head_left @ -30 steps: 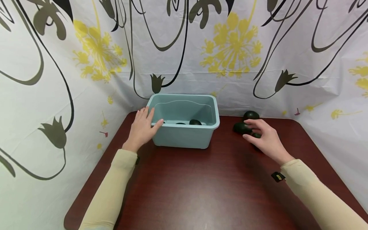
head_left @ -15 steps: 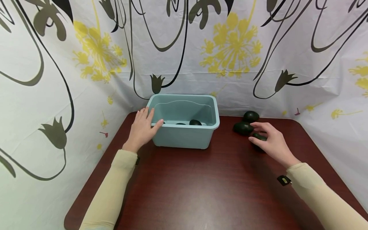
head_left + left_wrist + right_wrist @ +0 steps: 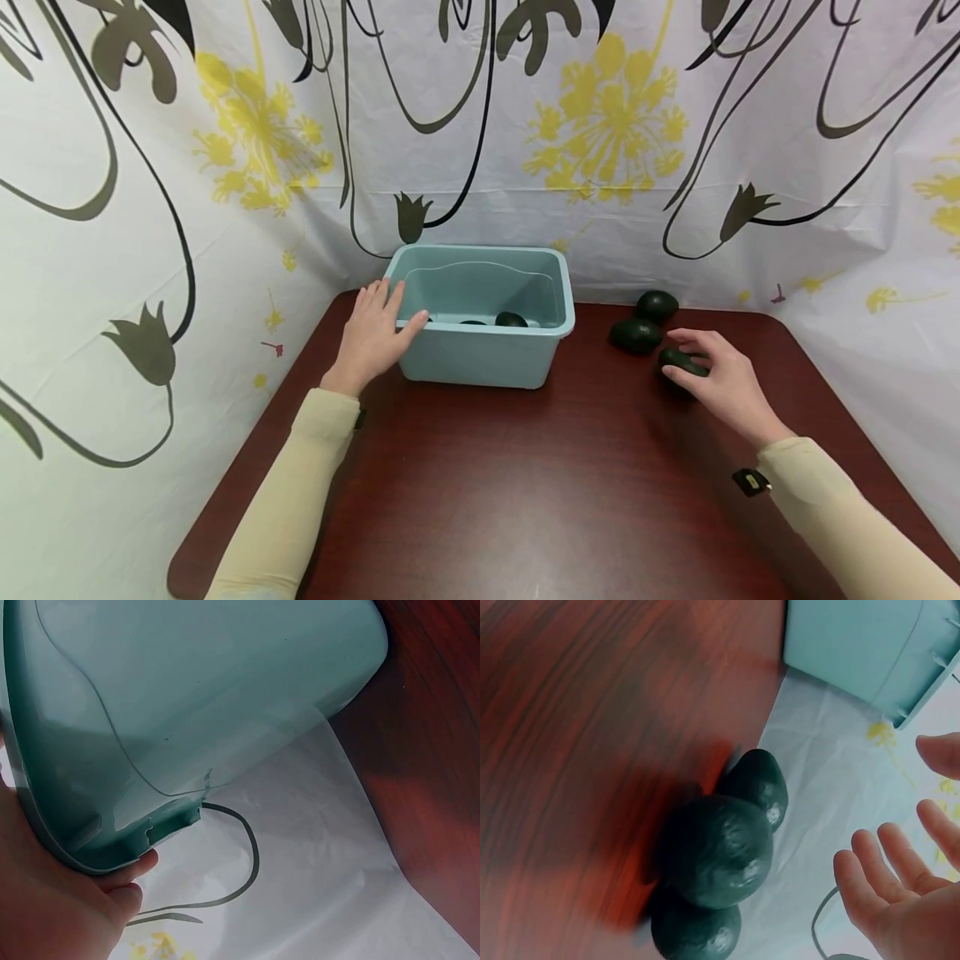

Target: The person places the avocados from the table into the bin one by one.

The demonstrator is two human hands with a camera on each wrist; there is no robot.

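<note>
My left hand (image 3: 369, 340) rests on the left corner of a light blue plastic bin (image 3: 480, 358), fingers spread along the side rim and thumb over the front rim. In the left wrist view, fingertips (image 3: 148, 861) lie against the outside of the rim. To the right, my right hand (image 3: 722, 379) hovers around a dark green avocado (image 3: 681, 361), thumb and fingers apart on either side. The right wrist view has the fingers (image 3: 859, 881) clear of the nearest avocado (image 3: 716, 851). Two more avocados lie just behind, one (image 3: 636, 335) left of the other (image 3: 657, 306).
Inside the bin, one avocado (image 3: 511, 319) shows over the front rim, with tops of others partly hidden. The dark red-brown table (image 3: 510, 467) extends in front. A white patterned cloth (image 3: 480, 125) hangs close behind the bin and along both sides.
My right hand has moved right and nearer to me, from over the avocado group to the nearest avocado. My left hand stays on the bin's corner.
</note>
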